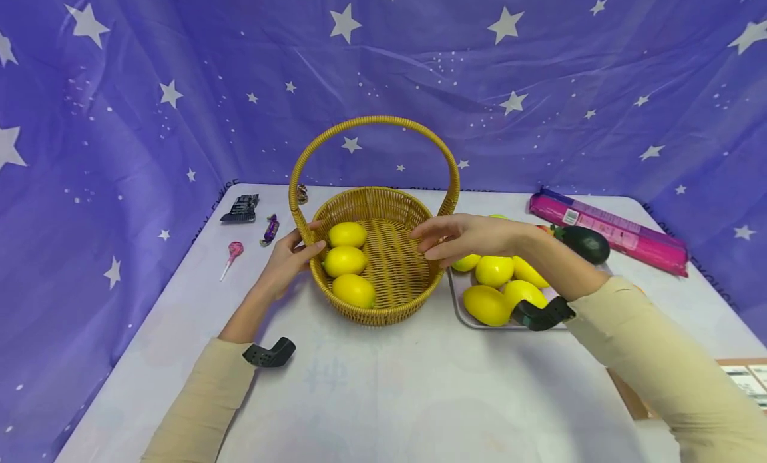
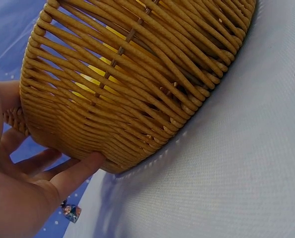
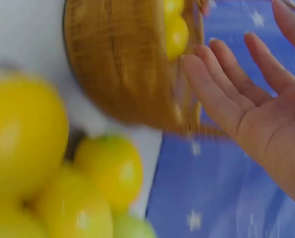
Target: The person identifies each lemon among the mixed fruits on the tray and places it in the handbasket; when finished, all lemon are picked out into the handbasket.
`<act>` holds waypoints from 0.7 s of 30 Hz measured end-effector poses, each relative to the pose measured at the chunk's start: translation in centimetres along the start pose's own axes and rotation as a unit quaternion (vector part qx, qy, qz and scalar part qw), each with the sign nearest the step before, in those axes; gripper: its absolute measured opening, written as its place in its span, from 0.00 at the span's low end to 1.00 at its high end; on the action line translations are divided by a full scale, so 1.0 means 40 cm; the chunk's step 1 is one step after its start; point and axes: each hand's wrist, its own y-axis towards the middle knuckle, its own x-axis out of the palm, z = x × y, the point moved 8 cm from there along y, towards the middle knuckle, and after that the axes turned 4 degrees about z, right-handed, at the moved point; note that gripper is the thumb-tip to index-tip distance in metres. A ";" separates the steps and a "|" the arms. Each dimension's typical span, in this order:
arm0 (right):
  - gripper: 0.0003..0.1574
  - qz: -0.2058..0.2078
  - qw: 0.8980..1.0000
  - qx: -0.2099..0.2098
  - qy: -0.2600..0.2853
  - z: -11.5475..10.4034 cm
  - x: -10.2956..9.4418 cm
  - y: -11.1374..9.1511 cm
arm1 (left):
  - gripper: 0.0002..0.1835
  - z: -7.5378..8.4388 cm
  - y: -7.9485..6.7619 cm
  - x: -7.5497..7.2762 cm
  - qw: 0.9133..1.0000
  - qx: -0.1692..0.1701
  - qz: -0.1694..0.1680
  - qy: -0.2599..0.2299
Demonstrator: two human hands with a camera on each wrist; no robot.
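Basket (image 1: pixel 374 315) on table (image 1: pixel 383 396), left hand (image 1: pixel 286 262) grasping its left rim, right hand (image 1: pixel 448 238) released, fingers loose by its right rim, three lemons (image 1: pixel 345 262) inside it toward the left, tray (image 1: pixel 457 298) of more lemons (image 1: pixel 494 272) just right of it, lollipop (image 1: pixel 236 249) left of it.

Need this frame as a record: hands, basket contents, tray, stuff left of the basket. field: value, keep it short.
left hand: grips left rim of wicker basket
right hand: holds nothing; by the basket's right rim
basket contents: three yellow lemons, in a row along the left side
tray: right of basket; holds more lemons, count unclear, partly hidden
left of basket: black packet, purple-wrapped candy, pink lollipop
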 end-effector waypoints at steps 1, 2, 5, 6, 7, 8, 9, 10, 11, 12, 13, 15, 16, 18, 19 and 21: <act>0.34 0.005 1.000 -0.002 -0.006 0.009 -0.020 -0.023 | 0.29 0.000 0.000 0.000 1.000 0.000 0.001 0.001; 0.33 0.012 1.000 -0.002 -0.010 0.020 -0.040 -0.044 | 0.29 0.001 0.000 0.000 1.000 0.000 0.002 0.000; 0.33 0.049 0.998 0.011 -0.035 0.067 -0.103 -0.106 | 0.29 0.001 0.000 0.001 1.000 0.001 0.002 0.000; 0.34 0.062 0.997 0.019 -0.042 0.085 -0.124 -0.126 | 0.29 0.001 0.000 0.002 1.000 0.001 0.001 0.000; 0.34 0.077 0.995 0.027 -0.053 0.103 -0.143 -0.143 | 0.29 0.002 0.000 0.002 1.000 0.001 0.000 0.000; 0.34 0.093 0.993 0.036 -0.061 0.122 -0.162 -0.160 | 0.29 0.002 0.000 0.001 1.000 0.000 0.000 0.001; 0.34 0.109 0.990 0.047 -0.072 0.140 -0.179 -0.178 | 0.29 0.003 0.000 0.000 1.000 0.000 0.000 0.003; 0.35 0.120 0.988 0.057 -0.080 0.157 -0.195 -0.194 | 0.29 0.003 0.001 -0.001 1.000 0.001 0.001 0.004; 0.36 0.130 0.986 0.066 -0.083 0.174 -0.209 -0.209 | 0.29 0.004 0.001 -0.001 1.000 0.000 0.001 0.005; 0.37 0.137 0.984 0.074 -0.084 0.192 -0.221 -0.222 | 0.29 0.004 0.002 -0.002 1.000 0.001 0.001 0.006; 0.37 0.143 0.983 0.083 -0.085 0.209 -0.232 -0.234 | 0.29 0.003 0.002 -0.002 1.000 0.000 0.002 0.006; 0.38 0.149 0.981 0.099 -0.076 0.242 -0.247 -0.252 | 0.29 0.003 0.002 -0.002 1.000 0.001 0.002 0.007; 0.38 0.150 0.981 0.105 -0.068 0.259 -0.252 -0.258 | 0.29 0.002 0.002 -0.001 1.000 0.001 0.002 0.006; 0.39 0.153 0.980 0.117 -0.053 0.291 -0.258 -0.266 | 0.29 0.001 0.001 0.000 1.000 0.000 0.003 0.005; 0.39 0.154 0.980 0.123 -0.044 0.306 -0.259 -0.268 | 0.29 0.001 0.001 0.001 1.000 0.000 0.003 0.004; 0.40 0.154 0.978 0.133 -0.030 0.333 -0.258 -0.271 | 0.29 0.000 0.000 0.003 1.000 -0.001 0.003 0.003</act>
